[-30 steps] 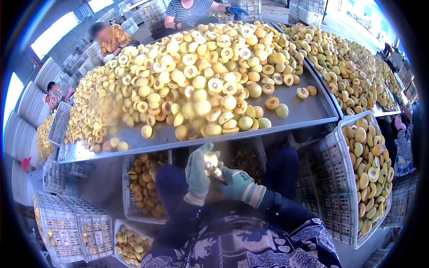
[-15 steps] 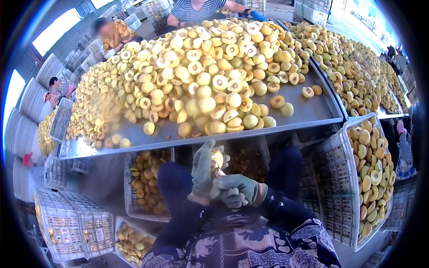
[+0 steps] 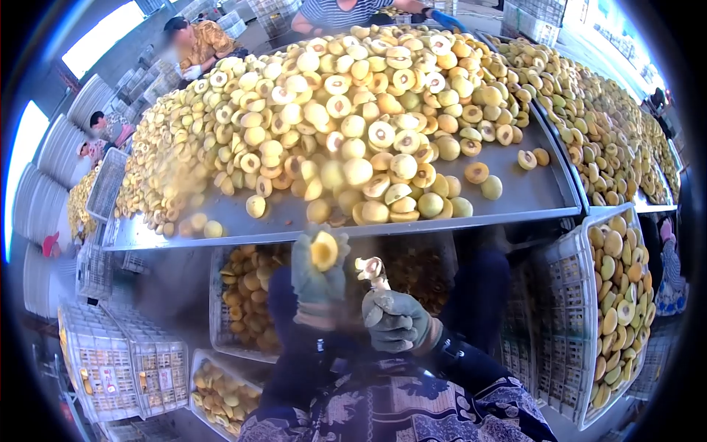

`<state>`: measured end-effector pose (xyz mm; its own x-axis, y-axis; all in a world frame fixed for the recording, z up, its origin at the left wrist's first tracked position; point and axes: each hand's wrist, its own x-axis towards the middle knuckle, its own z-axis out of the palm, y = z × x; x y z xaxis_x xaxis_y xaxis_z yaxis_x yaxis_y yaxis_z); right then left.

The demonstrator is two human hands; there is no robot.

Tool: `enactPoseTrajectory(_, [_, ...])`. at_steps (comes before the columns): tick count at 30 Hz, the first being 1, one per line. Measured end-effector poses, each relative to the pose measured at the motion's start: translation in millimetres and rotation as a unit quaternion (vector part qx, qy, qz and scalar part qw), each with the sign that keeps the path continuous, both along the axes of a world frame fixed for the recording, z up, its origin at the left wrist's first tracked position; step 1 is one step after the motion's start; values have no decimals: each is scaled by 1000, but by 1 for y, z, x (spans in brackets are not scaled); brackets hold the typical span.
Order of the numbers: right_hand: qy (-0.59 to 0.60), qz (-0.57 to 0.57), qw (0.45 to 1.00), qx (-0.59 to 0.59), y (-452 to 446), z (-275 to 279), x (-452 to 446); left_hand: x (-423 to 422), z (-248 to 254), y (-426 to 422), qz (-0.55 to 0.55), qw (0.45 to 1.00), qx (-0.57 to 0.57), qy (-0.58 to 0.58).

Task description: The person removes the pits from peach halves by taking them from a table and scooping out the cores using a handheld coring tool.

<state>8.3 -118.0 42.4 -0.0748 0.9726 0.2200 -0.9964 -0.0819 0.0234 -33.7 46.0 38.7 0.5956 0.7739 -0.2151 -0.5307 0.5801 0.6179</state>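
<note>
My gloved left hand [image 3: 319, 276] holds a yellow fruit half [image 3: 324, 251], its hollow cut face turned up, just in front of the metal table's front edge. To its right, my gloved right hand [image 3: 398, 320] is closed round the handle of a small tool [image 3: 375, 274]; pale matter sits on the tool's tip, too small to make out. The two hands are apart. Beyond them a large heap of halved yellow fruit [image 3: 339, 107] lies on the metal table [image 3: 272, 215].
Below the table edge stand a crate of fruit [image 3: 215, 309] and a container with dark scraps [image 3: 420, 276]. A full crate [image 3: 589, 309] is at the right, stacked crates [image 3: 110, 361] at the left. Co-workers [image 3: 199, 44] sit beyond the heap and at both sides.
My hands have moved apart, left hand leftward with the fruit half, right hand rightward with the tool. The tool's tip is now clear of the fruit. The whole view has shifted slightly.
</note>
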Motion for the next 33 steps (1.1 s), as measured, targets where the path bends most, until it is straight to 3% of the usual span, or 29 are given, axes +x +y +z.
enactPoseTrajectory(2, [-105, -39, 987, -113, -2, 7, 10, -15, 10, 26, -21, 997, 70, 26])
enactPoseTrajectory(4, [-123, -6, 962, -244, 4, -4, 25, -33, 13, 51, 37, 986, 142, 74])
enactPoseTrajectory(5, [-136, -22, 934, -329, 11, -22, 33, -46, 4, 70, 76, 921, 332, 187])
enactPoseTrajectory(6, [-147, -40, 898, -412, 16, -42, 42, -61, -10, 95, 110, 806, 503, 292])
enactPoseTrajectory(7, [-119, -49, 899, -418, 19, -62, 54, -75, -15, 124, 63, 909, 293, 288])
enactPoseTrajectory(8, [-91, -58, 899, -424, 21, -76, 64, -98, -50, 163, 91, 717, 514, 462])
enactPoseTrajectory(10, [-253, -110, 823, -497, 26, -91, 70, -90, -27, 158, 111, 540, 625, 552])
enactPoseTrajectory(12, [-472, -123, 711, -506, 32, -110, 72, -59, -10, 139, 19, 589, 615, 523])
enactPoseTrajectory(13, [-497, -71, 672, -545, 37, -67, 69, -39, -6, 130, -28, 612, 606, 507])
enactPoseTrajectory(16, [-529, -182, 689, -461, 33, -89, 50, 24, -13, 123, -124, 549, 627, 539])
enactPoseTrajectory(17, [-587, -179, 644, -456, 29, -71, 51, 42, -32, 129, -122, 532, 643, 537])
enactPoseTrajectory(20, [-527, -183, 687, -466, 18, -86, 45, 75, -45, 134, -192, 510, 580, 605])
enactPoseTrajectory(21, [-425, -167, 769, -447, 8, -96, 49, 78, -74, 146, -151, 478, 606, 618])
enactPoseTrajectory(22, [-313, -144, 837, -425, 5, -102, 53, 80, -68, 143, -151, 446, 607, 640])
enactPoseTrajectory(23, [-351, -192, 777, -486, 12, -64, 50, 80, -63, 143, -165, 454, 593, 644])
enactPoseTrajectory(24, [-375, -163, 756, -511, 11, -61, 54, 79, -54, 143, -182, 463, 581, 644])
enactPoseTrajectory(26, [-368, -173, 770, -492, 7, -72, 53, 69, -29, 138, -155, 526, 604, 578])
enactPoseTrajectory(28, [-342, -246, 803, -421, 6, -112, 42, 60, -54, 141, -133, 773, 509, 356])
enactPoseTrajectory(29, [-438, -219, 754, -438, 5, -92, 39, 55, -66, 142, -130, 855, 447, 230])
enactPoseTrajectory(30, [-491, -279, 719, -406, 12, -75, 33, 47, -25, 117, -216, 950, 186, 128])
enactPoseTrajectory(32, [-582, -281, 669, -367, 17, -46, 32, 33, -4, 89, -284, 941, 168, 74])
enactPoseTrajectory(33, [-632, -290, 622, -360, 21, -29, 32, 26, -26, 90, -343, 933, 112, 11])
